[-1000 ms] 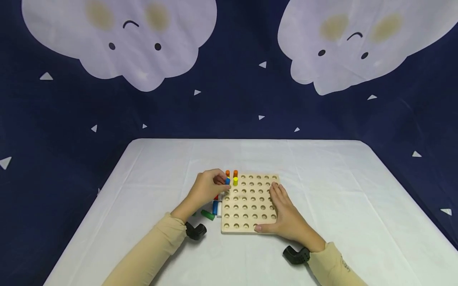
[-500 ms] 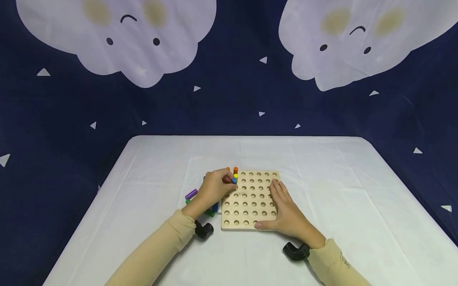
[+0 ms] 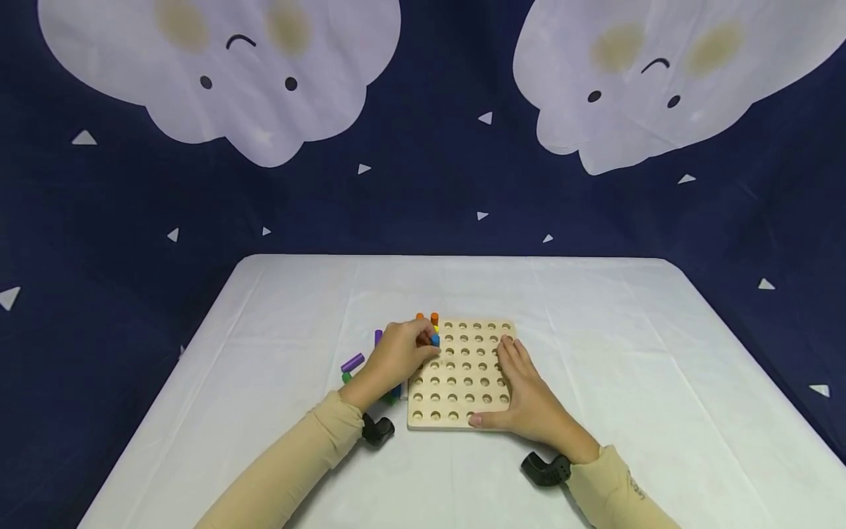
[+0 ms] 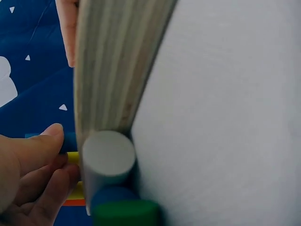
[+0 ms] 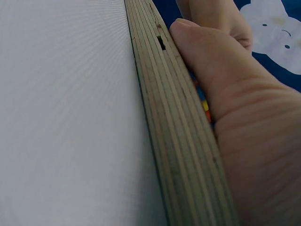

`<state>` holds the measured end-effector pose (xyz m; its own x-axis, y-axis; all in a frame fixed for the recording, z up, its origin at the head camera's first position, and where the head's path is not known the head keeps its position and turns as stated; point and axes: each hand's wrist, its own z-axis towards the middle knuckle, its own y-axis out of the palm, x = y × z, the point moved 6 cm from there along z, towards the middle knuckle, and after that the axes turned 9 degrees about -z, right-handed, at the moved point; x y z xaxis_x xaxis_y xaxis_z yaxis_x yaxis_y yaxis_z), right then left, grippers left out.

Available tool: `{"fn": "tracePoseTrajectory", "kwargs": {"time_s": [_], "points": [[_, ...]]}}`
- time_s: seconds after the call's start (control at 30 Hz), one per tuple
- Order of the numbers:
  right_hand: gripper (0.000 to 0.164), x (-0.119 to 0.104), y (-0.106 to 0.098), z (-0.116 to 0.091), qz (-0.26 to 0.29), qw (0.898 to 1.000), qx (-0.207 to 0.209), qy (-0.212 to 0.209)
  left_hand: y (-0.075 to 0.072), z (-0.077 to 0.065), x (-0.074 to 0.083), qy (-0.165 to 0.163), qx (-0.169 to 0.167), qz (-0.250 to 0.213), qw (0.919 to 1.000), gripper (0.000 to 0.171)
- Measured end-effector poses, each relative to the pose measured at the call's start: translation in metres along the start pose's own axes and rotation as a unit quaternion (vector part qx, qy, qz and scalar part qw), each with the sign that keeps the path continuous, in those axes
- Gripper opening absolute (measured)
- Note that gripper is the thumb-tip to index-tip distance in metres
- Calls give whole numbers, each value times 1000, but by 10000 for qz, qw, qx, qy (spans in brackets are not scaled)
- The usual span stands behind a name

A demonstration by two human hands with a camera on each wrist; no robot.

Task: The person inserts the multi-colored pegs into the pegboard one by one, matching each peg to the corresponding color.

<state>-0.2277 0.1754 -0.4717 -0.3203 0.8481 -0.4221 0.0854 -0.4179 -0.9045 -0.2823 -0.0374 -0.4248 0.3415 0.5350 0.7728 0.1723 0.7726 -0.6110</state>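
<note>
My left hand (image 3: 396,356) pinches a blue peg (image 3: 435,340) between thumb and fingers. The peg stands upright at the second column of the wooden pegboard (image 3: 443,406), just in front of a yellow peg (image 4: 73,157). Two orange pegs (image 3: 434,317) stand in the back row; the left hand partly hides the pegs at that corner. My right hand (image 3: 532,400) rests on the board's right side with fingers extended along the edge and the thumb spread onto the front. In the left wrist view, the blue peg (image 4: 69,142) shows under the thumb.
Left of the board lie loose pegs: purple (image 3: 353,362), green (image 3: 346,377) and others partly under the left hand. A white peg (image 4: 108,153) and a green peg (image 4: 126,213) lie against the board's left side. The white-covered table (image 3: 297,294) ends before a dark blue backdrop.
My left hand has moved right with the blue peg, from the first column to the second, and slightly toward me. Purple pegs behind it have come into sight. The right hand stays put.
</note>
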Motion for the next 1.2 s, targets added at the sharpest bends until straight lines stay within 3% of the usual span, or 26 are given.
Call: {"fn": "tracePoseTrajectory", "kwargs": {"time_s": [0.17, 0.63, 1.2], "points": [[141, 0, 3, -2, -41, 10000, -44, 15, 3, -3, 0, -10, -108, 131, 9999, 15], [140, -1, -5, 6, -94, 9999, -61, -37, -7, 6, -1, 100, 177, -48, 9998, 17], [141, 2, 2, 5, -49, 9999, -154, 39, 3, 5, -5, 73, -339, 333, 9988, 22]]}}
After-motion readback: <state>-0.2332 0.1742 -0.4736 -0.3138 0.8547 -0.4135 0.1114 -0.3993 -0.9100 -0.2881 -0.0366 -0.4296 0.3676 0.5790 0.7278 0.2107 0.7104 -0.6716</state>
